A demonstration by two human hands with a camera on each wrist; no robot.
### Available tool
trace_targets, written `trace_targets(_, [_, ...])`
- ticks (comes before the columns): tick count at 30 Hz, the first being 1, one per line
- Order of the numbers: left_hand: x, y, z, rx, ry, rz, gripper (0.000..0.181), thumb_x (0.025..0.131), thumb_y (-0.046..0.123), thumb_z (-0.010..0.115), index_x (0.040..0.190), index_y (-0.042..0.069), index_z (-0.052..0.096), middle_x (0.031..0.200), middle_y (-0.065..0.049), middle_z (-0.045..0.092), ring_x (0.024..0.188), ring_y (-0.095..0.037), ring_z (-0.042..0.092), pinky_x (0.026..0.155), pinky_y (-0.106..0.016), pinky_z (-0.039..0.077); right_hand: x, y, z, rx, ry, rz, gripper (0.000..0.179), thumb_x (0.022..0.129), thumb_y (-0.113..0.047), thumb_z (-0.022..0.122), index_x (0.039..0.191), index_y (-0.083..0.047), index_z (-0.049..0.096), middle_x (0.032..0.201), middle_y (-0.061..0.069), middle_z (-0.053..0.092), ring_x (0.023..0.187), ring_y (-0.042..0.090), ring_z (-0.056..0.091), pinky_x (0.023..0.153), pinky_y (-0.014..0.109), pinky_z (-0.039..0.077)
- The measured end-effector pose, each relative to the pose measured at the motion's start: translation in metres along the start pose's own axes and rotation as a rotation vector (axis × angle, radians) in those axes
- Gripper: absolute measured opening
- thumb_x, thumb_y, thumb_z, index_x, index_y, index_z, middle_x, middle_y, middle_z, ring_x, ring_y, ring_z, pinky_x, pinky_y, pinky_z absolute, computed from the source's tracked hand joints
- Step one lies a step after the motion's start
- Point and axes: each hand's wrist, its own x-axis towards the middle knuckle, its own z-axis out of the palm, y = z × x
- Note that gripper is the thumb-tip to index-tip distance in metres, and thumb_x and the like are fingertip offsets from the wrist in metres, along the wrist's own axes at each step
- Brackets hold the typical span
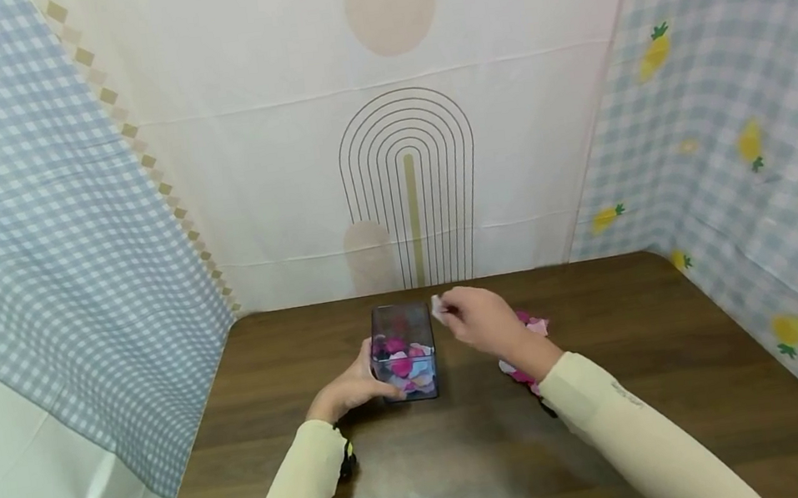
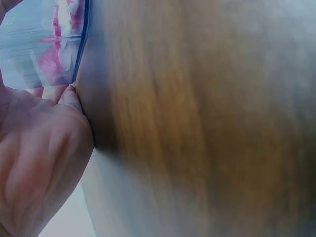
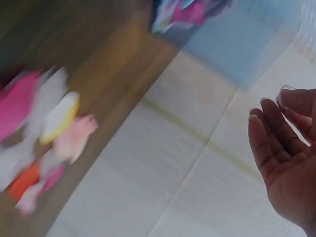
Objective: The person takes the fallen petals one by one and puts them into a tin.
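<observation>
A clear plastic box (image 1: 401, 333) stands on the table, its lower part full of pink, white and pale blue petals (image 1: 406, 370). My left hand (image 1: 355, 387) grips the box from its left, thumb across the front; in the left wrist view the palm lies close to the box wall (image 2: 22, 61). To the right of the box and above the table, my right hand (image 1: 480, 320) pinches a small white petal (image 1: 439, 309) between thumb and fingertips. In the right wrist view the same hand (image 3: 289, 143) has its fingertips together, with little of the petal showing.
A loose pile of petals (image 3: 54, 133), pink, white, yellow and orange, lies on the table right of the box, partly hidden by my right forearm in the head view. The brown wooden table (image 1: 647, 351) ends at a white patterned curtain (image 1: 273, 215); checked curtains hang at both sides.
</observation>
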Motion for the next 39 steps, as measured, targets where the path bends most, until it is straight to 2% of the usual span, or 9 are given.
trace_targets(4, [-0.001, 0.001, 0.0, -0.006, -0.002, -0.001, 0.12, 0.074, 0.01, 0.095, 0.164, 0.012, 0.016, 0.152, -0.018, 0.055, 0.139, -0.03, 0.053, 0.129, -0.056, 0.029, 0.018, -0.018, 0.021, 0.016, -0.046, -0.068, 0.005, 0.098, -0.014, 0.075, 0.095, -0.01, 0.075, 0.094, 0.004, 0.077, 0.085, 0.019, 0.068, 0.081, 0.041, 0.06])
trace_targets(9, [-0.001, 0.001, 0.001, -0.024, -0.007, -0.001, 0.118, 0.075, 0.008, 0.094, 0.163, 0.011, 0.016, 0.151, -0.018, 0.057, 0.136, -0.028, 0.057, 0.128, -0.054, 0.031, 0.029, -0.025, 0.044, -0.013, -0.105, -0.116, 0.006, 0.098, -0.015, 0.074, 0.096, -0.011, 0.078, 0.09, 0.002, 0.079, 0.082, 0.02, 0.062, 0.088, 0.042, 0.054])
trace_targets(16, [0.0, -0.001, 0.003, -0.026, -0.017, -0.005, 0.115, 0.076, 0.009, 0.093, 0.162, 0.011, 0.018, 0.151, -0.018, 0.057, 0.137, -0.028, 0.058, 0.128, -0.051, 0.033, 0.033, -0.026, 0.052, -0.082, -0.181, -0.149, 0.012, 0.097, -0.016, 0.073, 0.086, -0.014, 0.076, 0.078, -0.004, 0.077, 0.078, 0.018, 0.07, 0.108, 0.05, 0.051])
trace_targets(20, [-0.002, 0.001, 0.001, -0.013, -0.001, -0.006, 0.116, 0.074, 0.01, 0.094, 0.162, 0.012, 0.018, 0.151, -0.018, 0.057, 0.137, -0.028, 0.057, 0.128, -0.051, 0.033, 0.034, -0.029, 0.051, -0.075, -0.206, -0.124, 0.015, 0.099, -0.017, 0.072, 0.085, -0.013, 0.077, 0.078, -0.003, 0.078, 0.08, 0.018, 0.076, 0.116, 0.054, 0.048])
trace_targets(30, [-0.003, 0.002, 0.001, 0.001, 0.01, -0.011, 0.117, 0.074, 0.011, 0.095, 0.163, 0.013, 0.019, 0.148, -0.015, 0.057, 0.135, -0.026, 0.055, 0.127, -0.053, 0.034, 0.038, -0.035, 0.053, -0.083, -0.284, -0.047, 0.016, 0.101, -0.018, 0.071, 0.088, -0.011, 0.079, 0.085, -0.001, 0.081, 0.09, 0.02, 0.078, 0.122, 0.053, 0.041])
trace_targets(35, [-0.003, 0.002, 0.001, 0.0, 0.002, -0.025, 0.119, 0.076, 0.013, 0.094, 0.165, 0.015, 0.016, 0.15, -0.014, 0.055, 0.135, -0.026, 0.054, 0.127, -0.053, 0.034, 0.038, -0.038, 0.052, -0.11, -0.324, -0.008, 0.015, 0.102, -0.018, 0.071, 0.103, -0.008, 0.082, 0.101, 0.003, 0.084, 0.101, 0.023, 0.079, 0.125, 0.052, 0.038])
trace_targets(39, [-0.002, 0.0, 0.0, -0.003, -0.007, -0.026, 0.119, 0.077, 0.013, 0.094, 0.166, 0.015, 0.015, 0.151, -0.014, 0.055, 0.137, -0.026, 0.053, 0.127, -0.054, 0.033, 0.037, -0.039, 0.051, -0.111, -0.341, 0.024, 0.023, 0.102, -0.017, 0.071, 0.121, -0.006, 0.078, 0.119, 0.007, 0.082, 0.115, 0.026, 0.076, 0.127, 0.051, 0.036])
